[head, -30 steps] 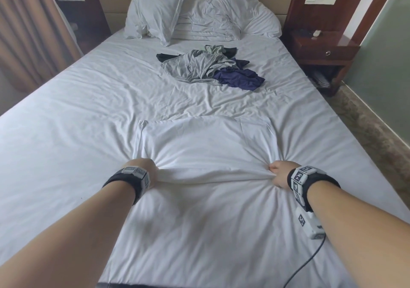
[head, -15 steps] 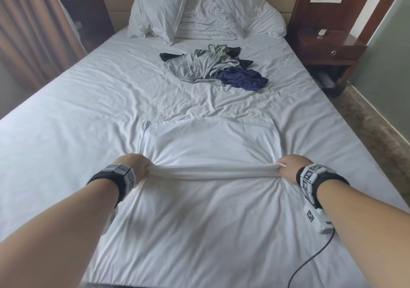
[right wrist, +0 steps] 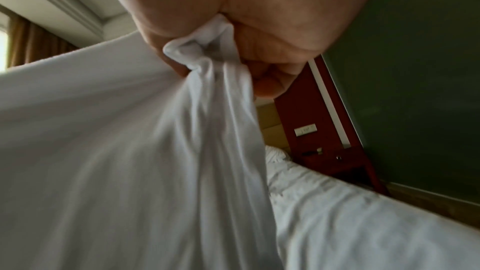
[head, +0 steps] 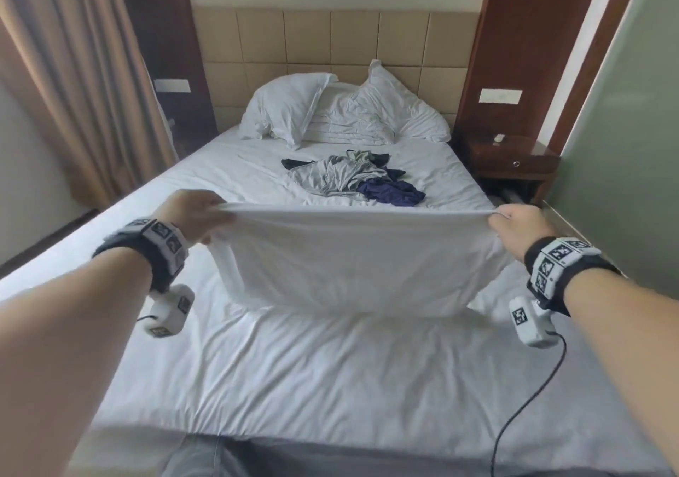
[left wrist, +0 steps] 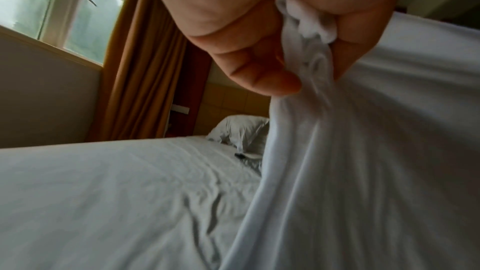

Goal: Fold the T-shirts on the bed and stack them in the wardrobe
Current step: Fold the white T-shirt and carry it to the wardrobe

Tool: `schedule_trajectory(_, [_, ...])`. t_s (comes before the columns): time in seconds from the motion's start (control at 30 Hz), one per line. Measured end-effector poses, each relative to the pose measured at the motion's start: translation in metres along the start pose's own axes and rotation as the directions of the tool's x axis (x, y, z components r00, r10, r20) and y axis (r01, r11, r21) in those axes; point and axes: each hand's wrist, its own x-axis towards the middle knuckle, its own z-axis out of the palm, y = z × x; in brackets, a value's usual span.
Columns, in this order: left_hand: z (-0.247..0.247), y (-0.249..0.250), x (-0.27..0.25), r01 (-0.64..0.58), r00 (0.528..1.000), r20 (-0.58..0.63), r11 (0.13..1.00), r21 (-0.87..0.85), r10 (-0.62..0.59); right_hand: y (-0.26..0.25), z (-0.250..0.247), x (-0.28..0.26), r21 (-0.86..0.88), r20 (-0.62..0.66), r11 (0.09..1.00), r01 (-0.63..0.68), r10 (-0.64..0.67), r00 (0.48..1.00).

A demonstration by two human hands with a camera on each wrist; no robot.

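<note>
A white T-shirt (head: 352, 259) hangs stretched in the air above the bed (head: 330, 373), its top edge taut between my two hands. My left hand (head: 194, 212) grips the left corner, and the bunched cloth (left wrist: 311, 28) shows inside its curled fingers. At the other corner my right hand (head: 514, 223) clutches a wad of the same white T-shirt (right wrist: 205, 55). Farther up the bed lies a heap of grey and dark blue T-shirts (head: 352, 178). No wardrobe is in view.
Two white pillows (head: 345, 112) lean on the tan headboard. A dark wooden nightstand (head: 514, 160) stands right of the bed, a brown curtain (head: 73, 72) hangs at the left. A black cable (head: 529, 395) trails from my right wrist across the bed's near corner.
Both hands have lifted the white T-shirt off the sheet; it lay flat a second ago and now hangs clear of the bed. My head view has risen and pulled back.
</note>
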Motion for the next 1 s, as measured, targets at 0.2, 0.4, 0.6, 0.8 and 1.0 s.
schedule_trajectory(0.2, [-0.059,0.039,-0.02,-0.053,0.996,-0.079,0.941,-0.335,0.028,-0.025,-0.073,-0.012,0.103,-0.118,0.995,-0.014,0.026,0.993])
schedule_trajectory(0.4, [-0.01,-0.002,-0.023,0.157,0.987,0.098,0.855,-0.493,-0.125,0.01,-0.043,-0.023,0.097,0.051,0.989,-0.112,0.108,0.993])
schedule_trajectory(0.6, [0.078,-0.051,-0.018,0.408,0.901,0.312,0.837,-0.366,-0.303,0.067,0.03,-0.024,-0.034,0.225,0.971,-0.237,0.238,0.945])
schedule_trajectory(0.8, [0.129,-0.074,0.017,0.521,0.85,0.328,0.747,-0.412,-0.412,0.091,0.078,0.006,-0.103,0.275,0.946,-0.306,0.323,0.906])
schedule_trajectory(1.0, [0.178,-0.09,0.055,0.667,0.744,0.337,0.67,-0.327,-0.577,0.1,0.117,0.046,-0.245,0.29,0.918,-0.31,0.375,0.881])
